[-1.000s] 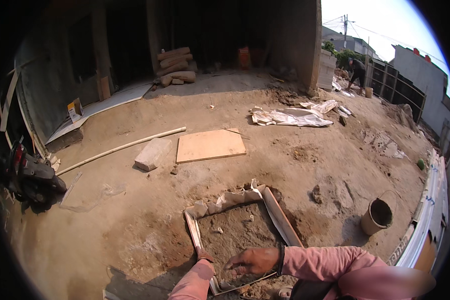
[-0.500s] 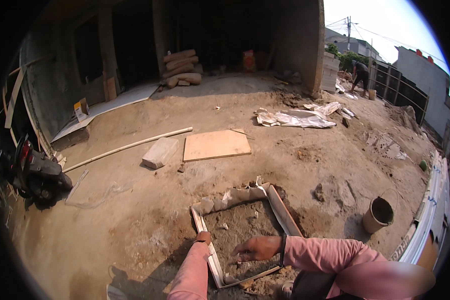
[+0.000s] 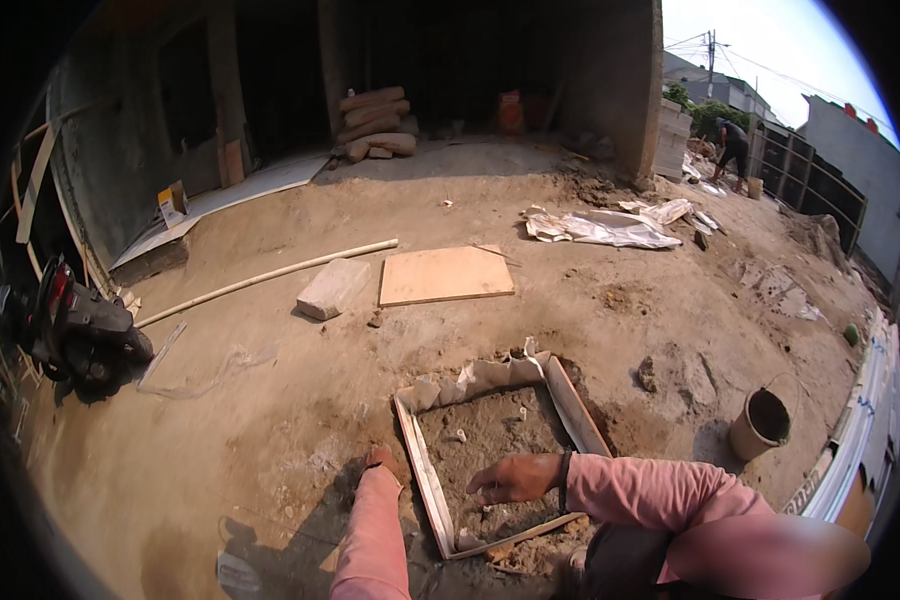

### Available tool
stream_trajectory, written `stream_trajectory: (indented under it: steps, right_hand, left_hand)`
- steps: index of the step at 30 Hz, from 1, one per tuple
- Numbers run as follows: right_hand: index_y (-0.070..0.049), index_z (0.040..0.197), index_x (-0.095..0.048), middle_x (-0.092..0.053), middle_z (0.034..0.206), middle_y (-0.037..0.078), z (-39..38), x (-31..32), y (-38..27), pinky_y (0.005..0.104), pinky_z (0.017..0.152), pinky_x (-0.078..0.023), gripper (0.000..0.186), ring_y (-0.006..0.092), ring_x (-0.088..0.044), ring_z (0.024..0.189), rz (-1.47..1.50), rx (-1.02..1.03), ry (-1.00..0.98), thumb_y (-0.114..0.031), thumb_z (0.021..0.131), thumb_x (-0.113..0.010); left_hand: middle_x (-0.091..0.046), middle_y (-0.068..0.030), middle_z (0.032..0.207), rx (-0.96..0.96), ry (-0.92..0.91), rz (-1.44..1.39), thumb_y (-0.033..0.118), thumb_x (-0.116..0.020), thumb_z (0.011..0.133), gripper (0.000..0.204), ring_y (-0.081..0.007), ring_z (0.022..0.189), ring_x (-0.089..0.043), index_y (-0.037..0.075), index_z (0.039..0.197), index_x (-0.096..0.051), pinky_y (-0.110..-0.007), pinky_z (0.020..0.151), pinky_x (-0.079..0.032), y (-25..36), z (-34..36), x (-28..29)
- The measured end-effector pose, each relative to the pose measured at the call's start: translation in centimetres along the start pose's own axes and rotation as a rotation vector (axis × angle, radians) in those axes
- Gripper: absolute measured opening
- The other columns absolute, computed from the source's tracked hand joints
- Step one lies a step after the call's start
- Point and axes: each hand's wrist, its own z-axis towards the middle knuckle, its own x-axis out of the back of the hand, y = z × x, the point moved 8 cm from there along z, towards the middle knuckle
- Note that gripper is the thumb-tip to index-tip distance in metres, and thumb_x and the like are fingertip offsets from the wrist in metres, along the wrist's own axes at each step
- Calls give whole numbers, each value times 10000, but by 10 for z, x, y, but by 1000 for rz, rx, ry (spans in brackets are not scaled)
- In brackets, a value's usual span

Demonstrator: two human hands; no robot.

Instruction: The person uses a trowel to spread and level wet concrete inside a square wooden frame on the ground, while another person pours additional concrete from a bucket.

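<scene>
A square wooden frame point(image 3: 426, 480), lined along its far side with crumpled pale sheeting point(image 3: 485, 377), lies on the ground before me. Grey wet concrete point(image 3: 490, 420) fills it, with small white pipe stubs point(image 3: 461, 436) poking up. My right hand point(image 3: 518, 478) hovers over the near part of the concrete, fingers loosely bent downward and apart, with no tool in them. Just below those fingertips a small white bit shows. Outside the frame's left board, my left hand point(image 3: 381, 460) reaches down close to the soil; its fingers are hidden.
A bucket point(image 3: 760, 424) stands to the right. Beyond the frame lie a plywood board point(image 3: 447, 276), a pale block point(image 3: 333, 289) and a long pole point(image 3: 270, 280). A motorbike point(image 3: 85, 330) is at the left. Far right, another person point(image 3: 733, 152) bends over.
My left hand has left the frame's left board and moved outward to the left. My right hand has risen slightly from the concrete. The view has shifted a little.
</scene>
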Motion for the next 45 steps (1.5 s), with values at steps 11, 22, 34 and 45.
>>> stream_trajectory:
  steps: [11,22,34,45]
  right_hand:
    - [-14,1162,-549,-638,976,199,9,-8,3,390,793,-478,381,302,-625,919,-14,22,-12,-319,937,-511]
    - [-31,1106,-576,-637,940,171,7,-5,7,390,775,-472,343,290,-624,874,20,-13,-10,-305,902,-542]
    - [-18,1104,-573,-640,874,179,6,-12,-3,398,738,-477,327,304,-631,831,54,24,-49,-258,882,-567]
    - [-11,1174,-537,-632,1000,203,2,-12,-3,389,793,-470,364,318,-618,915,28,39,-74,-254,903,-553]
  left_hand:
    - [-498,-174,1306,94,-188,-199,227,-645,825,464,-317,1214,-472,48,1238,-532,-438,980,-414,-11,4,-19]
    - [-543,-172,1250,105,-231,-187,203,-644,815,423,-328,1162,-511,40,1197,-563,-432,949,-437,5,6,-23]
    - [-575,-184,1198,92,-145,-122,251,-655,792,422,-328,1126,-540,41,1153,-592,-419,934,-446,-23,22,-43]
    - [-546,-183,1244,131,-231,-104,206,-638,808,446,-334,1136,-535,49,1214,-541,-426,943,-440,-13,-1,-23]
